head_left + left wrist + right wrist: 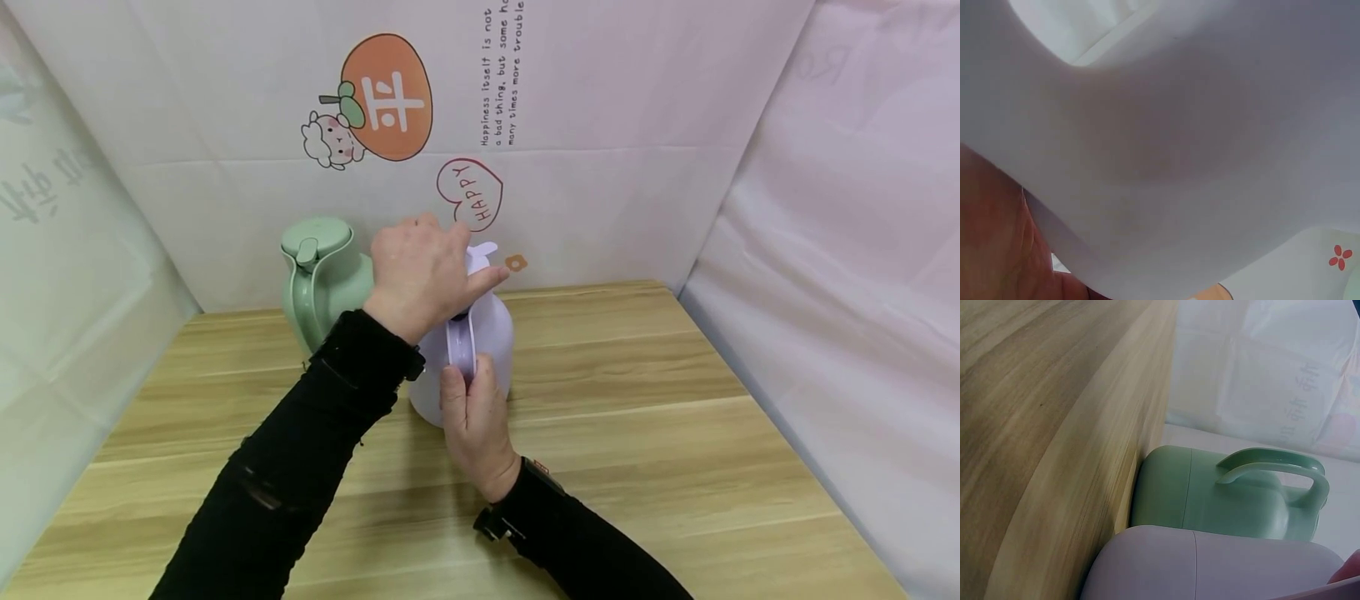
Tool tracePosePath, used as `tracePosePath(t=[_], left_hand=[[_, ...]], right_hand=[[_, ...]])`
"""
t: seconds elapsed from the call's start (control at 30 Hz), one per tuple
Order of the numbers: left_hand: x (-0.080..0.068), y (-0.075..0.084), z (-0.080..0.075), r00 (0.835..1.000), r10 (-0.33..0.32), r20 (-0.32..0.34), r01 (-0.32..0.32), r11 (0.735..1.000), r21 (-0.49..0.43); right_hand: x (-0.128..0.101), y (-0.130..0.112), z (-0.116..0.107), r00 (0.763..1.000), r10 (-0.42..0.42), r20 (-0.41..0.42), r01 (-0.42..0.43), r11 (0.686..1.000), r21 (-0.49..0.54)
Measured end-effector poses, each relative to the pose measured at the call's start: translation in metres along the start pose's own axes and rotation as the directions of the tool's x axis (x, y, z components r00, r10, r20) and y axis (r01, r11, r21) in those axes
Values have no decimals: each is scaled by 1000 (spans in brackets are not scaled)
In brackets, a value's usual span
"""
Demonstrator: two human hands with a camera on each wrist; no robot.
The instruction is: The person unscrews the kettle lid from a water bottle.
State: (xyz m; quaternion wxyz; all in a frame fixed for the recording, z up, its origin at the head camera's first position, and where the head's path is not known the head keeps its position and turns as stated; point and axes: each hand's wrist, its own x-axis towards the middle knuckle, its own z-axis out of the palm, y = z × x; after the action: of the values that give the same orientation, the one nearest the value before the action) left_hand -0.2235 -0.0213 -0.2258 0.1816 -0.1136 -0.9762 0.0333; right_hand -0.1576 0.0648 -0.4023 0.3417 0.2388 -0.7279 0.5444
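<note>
A lilac thermos jug (497,333) stands upright on the wooden table in the head view. My right hand (480,425) grips its handle (462,346) low down, thumb against the near side. Over the jug's top, my left hand (423,267) holds the lid (480,255), fingers bent over the far side and thumb stretched to the right. Much of the lid is hidden under that hand. In the left wrist view, the jug's pale, blurred surface (1179,206) fills most of the picture.
A green thermos jug (318,237) of similar shape stands close behind and left of the lilac one, its handle facing the near side. Printed white cloth (600,167) hangs along the back and both sides of the wooden table (615,433).
</note>
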Motion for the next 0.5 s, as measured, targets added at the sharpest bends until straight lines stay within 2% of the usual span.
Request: tracePosePath(t=[0.27,0.33,0.43,0.5], left_hand=[[-4,-6,-2,1000,11,8,-11,1000,13],[-4,-10,-3,999,36,21,-36,999,-8],[-3,-19,-6,988,143,49,-136,983,-122],[-1,-27,-8,967,249,60,-227,941,-250]], right_hand=[[0,1,0,1000,-1,-5,1,1000,-11],[0,1,0,1000,2,-10,-2,1000,-19],[-1,1,0,1000,5,-13,-5,1000,-22],[0,1,0,1000,5,-12,-5,1000,-18]])
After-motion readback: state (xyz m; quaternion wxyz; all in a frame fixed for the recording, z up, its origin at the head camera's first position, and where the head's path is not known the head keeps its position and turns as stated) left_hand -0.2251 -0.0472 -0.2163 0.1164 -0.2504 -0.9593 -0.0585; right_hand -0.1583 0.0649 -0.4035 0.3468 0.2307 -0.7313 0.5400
